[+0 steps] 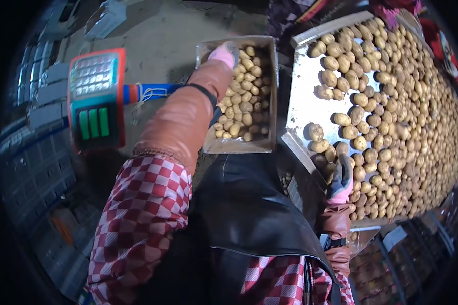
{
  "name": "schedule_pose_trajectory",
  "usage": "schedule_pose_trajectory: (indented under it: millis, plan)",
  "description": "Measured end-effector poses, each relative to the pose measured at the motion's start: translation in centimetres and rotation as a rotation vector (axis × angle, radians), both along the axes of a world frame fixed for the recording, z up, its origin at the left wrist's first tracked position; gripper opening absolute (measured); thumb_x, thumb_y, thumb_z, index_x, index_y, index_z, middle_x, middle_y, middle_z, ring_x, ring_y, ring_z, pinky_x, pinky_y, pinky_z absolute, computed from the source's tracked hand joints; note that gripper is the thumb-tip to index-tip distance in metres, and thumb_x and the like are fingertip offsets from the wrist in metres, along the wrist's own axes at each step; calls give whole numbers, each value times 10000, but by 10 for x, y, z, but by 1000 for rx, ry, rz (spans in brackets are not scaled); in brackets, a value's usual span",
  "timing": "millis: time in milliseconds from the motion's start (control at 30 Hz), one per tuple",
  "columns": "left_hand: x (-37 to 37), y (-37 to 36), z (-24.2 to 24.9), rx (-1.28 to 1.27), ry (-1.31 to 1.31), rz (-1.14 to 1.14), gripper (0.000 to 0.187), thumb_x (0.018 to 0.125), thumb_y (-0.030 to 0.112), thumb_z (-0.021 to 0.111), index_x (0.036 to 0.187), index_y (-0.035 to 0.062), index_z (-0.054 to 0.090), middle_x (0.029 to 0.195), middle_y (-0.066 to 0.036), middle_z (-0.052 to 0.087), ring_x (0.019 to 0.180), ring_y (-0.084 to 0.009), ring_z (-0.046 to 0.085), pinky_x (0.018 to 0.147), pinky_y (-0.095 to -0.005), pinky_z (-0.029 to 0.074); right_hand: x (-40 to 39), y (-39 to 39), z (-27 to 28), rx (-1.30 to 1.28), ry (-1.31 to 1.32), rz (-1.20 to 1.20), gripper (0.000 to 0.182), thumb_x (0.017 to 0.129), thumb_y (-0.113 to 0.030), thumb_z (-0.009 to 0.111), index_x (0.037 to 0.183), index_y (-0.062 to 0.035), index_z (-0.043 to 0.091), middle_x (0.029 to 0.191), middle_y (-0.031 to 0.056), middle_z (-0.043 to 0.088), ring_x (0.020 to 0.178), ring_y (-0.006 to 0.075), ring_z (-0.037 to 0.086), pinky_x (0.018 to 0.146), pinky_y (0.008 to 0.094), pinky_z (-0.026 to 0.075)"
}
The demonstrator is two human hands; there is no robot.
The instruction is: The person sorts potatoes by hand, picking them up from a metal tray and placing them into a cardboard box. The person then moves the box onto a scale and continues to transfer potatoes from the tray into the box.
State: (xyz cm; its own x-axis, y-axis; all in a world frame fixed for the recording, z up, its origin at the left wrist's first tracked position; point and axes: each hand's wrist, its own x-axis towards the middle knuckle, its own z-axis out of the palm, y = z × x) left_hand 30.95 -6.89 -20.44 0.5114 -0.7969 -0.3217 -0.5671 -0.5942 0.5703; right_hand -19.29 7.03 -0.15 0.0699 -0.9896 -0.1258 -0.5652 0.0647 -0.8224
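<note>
My left hand, in a pink and grey glove, reaches over the far left corner of a cardboard box. Potatoes lie inside that box. The fingers point away from me and are mostly hidden, so their grip cannot be made out. My right hand, in a dark grey and pink glove, is at the near left part of a wide heap of potatoes. Its fingers close on a potato at their tips. More loose potatoes lie just left of it on the metal table.
A scale display with a red frame stands left of the box on a blue post. Wooden boards edge the sorting table. Stacked crates line the left side. Part of another person shows at the far right.
</note>
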Motion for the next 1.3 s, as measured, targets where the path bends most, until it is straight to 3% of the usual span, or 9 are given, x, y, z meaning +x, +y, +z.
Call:
schedule_pose_trajectory:
  millis: [267, 467, 533, 600, 633, 733, 867, 1133, 1300]
  plan:
    - [-151, 64, 60, 399, -285, -527, 653, 738, 310, 734, 1341, 309, 485, 1526, -92, 182, 1395, -348, 196, 1079, -517, 335, -53, 41, -30, -257, 438, -142, 344, 910, -129, 580, 1231, -6, 585, 1261, 173, 577, 1219, 334, 509, 1055, 422, 366]
    - [-129, 165, 82, 484, 57, -726, 521, 786, 126, 656, 1263, 325, 592, 1582, -113, 46, 1349, -418, 329, 1094, -407, 372, -53, 39, -47, -318, 562, -168, 343, 912, -174, 599, 1207, 1, 598, 1216, 191, 600, 1195, 359, 518, 1029, 451, 383]
    - [-103, 191, 25, 430, 131, -792, 463, 801, 99, 651, 1245, 225, 620, 1538, -114, 271, 1304, -348, 427, 1058, -356, 401, -54, 39, -50, -300, 495, -200, 345, 910, -171, 604, 1210, -1, 597, 1217, 190, 600, 1186, 363, 524, 1024, 454, 387]
    - [-83, 216, -56, 311, 902, -435, 357, 800, 149, 689, 1152, 95, 666, 1288, -91, 581, 1172, -242, 542, 967, -343, 441, -53, 39, -52, -282, 502, -226, 345, 916, -175, 601, 1216, -4, 594, 1216, 190, 600, 1183, 360, 528, 1023, 448, 388]
    - [-95, 176, 20, 386, 1255, 452, 319, 795, 231, 718, 1046, 37, 695, 1003, -41, 687, 1006, -176, 584, 877, -320, 446, -51, 39, -53, -258, 484, -256, 345, 919, -177, 598, 1217, -5, 593, 1216, 190, 600, 1182, 357, 529, 1021, 444, 391]
    - [-64, 110, 54, 28, 527, 102, 373, 828, 364, 659, 1070, 82, 691, 983, -86, 686, 933, -232, 613, 892, -327, 446, -44, 35, -43, -197, 560, -234, 341, 928, -165, 589, 1221, 9, 580, 1219, 203, 581, 1150, 337, 545, 1000, 419, 420]
    - [-44, 35, 40, 113, -500, -324, 654, 802, 535, 625, 1377, 270, 459, 1418, -169, 434, 1284, -367, 417, 1045, -547, 348, -38, 34, -45, -115, 454, -354, 326, 936, -131, 579, 1223, 24, 570, 1243, 187, 559, 1137, 282, 555, 961, 375, 466]
    - [-123, 145, 56, 626, -193, -537, 690, 871, 303, 616, 1473, 264, 282, 1425, -226, 373, 1291, -380, 415, 1014, -487, 418, -33, 33, -41, -153, 484, -365, 330, 914, -126, 586, 1215, 10, 592, 1192, 207, 590, 1095, 329, 572, 953, 404, 457]
    - [-111, 167, 56, 465, 180, -441, 406, 883, 138, 517, 1286, 156, 557, 1163, -219, 604, 1048, -375, 597, 913, -419, 471, -26, 29, -34, -148, 512, -371, 344, 892, -151, 580, 1202, -4, 611, 1169, 202, 616, 1083, 366, 560, 967, 442, 421]
